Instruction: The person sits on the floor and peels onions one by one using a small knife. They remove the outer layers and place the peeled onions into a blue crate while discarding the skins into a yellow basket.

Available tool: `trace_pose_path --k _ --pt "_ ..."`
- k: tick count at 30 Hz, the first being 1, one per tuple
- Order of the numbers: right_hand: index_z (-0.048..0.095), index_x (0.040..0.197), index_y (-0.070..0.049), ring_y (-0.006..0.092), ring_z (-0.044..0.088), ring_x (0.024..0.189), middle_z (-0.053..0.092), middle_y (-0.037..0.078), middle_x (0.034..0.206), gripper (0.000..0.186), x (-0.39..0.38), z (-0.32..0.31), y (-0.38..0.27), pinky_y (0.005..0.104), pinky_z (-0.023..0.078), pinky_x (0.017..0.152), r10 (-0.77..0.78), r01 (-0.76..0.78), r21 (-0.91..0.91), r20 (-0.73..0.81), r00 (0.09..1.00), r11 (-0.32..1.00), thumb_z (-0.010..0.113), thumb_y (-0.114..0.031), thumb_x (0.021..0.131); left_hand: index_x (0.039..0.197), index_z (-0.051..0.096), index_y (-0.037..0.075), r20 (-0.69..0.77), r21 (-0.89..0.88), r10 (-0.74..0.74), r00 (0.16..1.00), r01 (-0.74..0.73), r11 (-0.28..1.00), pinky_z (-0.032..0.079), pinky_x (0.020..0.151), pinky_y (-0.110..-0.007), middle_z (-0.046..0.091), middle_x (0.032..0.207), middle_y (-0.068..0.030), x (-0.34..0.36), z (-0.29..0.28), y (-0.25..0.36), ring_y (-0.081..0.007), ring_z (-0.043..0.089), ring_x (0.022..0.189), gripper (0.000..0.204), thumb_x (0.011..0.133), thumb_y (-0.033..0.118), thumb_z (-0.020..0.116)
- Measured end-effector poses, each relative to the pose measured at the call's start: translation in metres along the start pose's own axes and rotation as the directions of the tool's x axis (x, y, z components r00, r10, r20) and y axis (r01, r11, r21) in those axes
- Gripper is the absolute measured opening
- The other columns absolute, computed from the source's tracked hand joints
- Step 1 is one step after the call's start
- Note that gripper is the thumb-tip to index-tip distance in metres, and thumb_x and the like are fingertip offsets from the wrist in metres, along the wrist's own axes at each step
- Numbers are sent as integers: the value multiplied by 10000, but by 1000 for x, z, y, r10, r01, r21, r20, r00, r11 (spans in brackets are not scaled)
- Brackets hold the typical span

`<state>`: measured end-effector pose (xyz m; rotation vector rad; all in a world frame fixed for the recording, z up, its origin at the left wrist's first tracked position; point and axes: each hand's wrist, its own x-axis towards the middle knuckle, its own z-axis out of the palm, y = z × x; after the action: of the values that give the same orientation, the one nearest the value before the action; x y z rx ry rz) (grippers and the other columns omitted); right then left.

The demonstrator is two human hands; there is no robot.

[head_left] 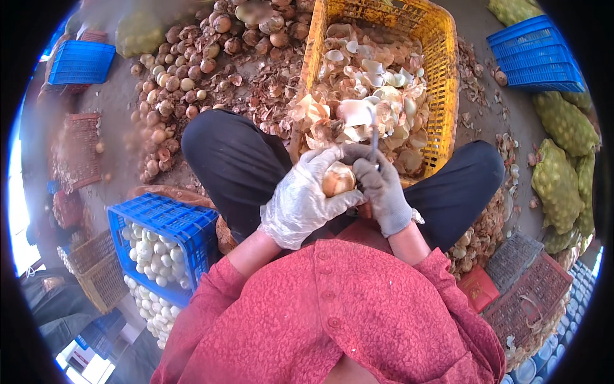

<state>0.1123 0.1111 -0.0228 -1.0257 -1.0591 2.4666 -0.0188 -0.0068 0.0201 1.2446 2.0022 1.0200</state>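
In front of my body, between my knees, my left hand (297,198) wears a whitish, plastic-looking glove and is wrapped round a brown-skinned onion (338,180). A grey glove covers my right hand (382,193), which is closed on a small knife (375,137) with its thin blade pointing up and away from me. The fingers of my right hand are against the onion's right side, and the knife's handle is hidden in them. Just beyond both hands stands a yellow crate (441,77), filled with loose onion skins (377,96).
Unpeeled onions (173,83) and skin scraps spread over the floor ahead left. By my left side, a blue crate (163,217) holds peeled white onions (153,256). On the right lie green mesh sacks (556,185), a blue crate (536,54) and a dark red crate (527,291).
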Motion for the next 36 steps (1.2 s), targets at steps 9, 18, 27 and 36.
trace_pose_path --k 9,18,27,36 --pt "531 1261 8 152 681 934 662 98 1087 413 -10 9 -11 286 582 800 81 -111 246 131 988 963 705 -202 952 1437 462 10 -47 -103 -37 998 32 994 518 963 -403 600 1267 -180 3 4 -1 -325 613 1162 844 721 152 886" --pt "612 987 -21 99 620 622 647 38 775 77 -17 2 -15 236 503 560 134 -133 -20 38 990 991 642 -73 939 1349 513 -10 268 -513 -237 934 346 785 520 933 -321 657 1180 -106 6 6 -21 -196 646 1065 714 803 304 848" --pt "587 1343 -41 210 619 1102 637 88 1219 697 -24 0 -16 325 501 893 -302 383 -784 260 917 488 881 -261 750 1251 550 31 390 -880 -248 887 438 183 518 865 -277 613 1108 -46 -1 32 -36 -124 598 1004 357 1028 309 553" --pt "670 1155 -69 248 622 918 642 104 1007 397 -17 -10 -4 359 500 846 -154 260 -620 219 963 740 789 -218 807 1340 519 32 560 -693 -203 803 588 417 483 912 -291 592 1147 -44 -12 12 -15 -134 569 1040 508 953 326 668"
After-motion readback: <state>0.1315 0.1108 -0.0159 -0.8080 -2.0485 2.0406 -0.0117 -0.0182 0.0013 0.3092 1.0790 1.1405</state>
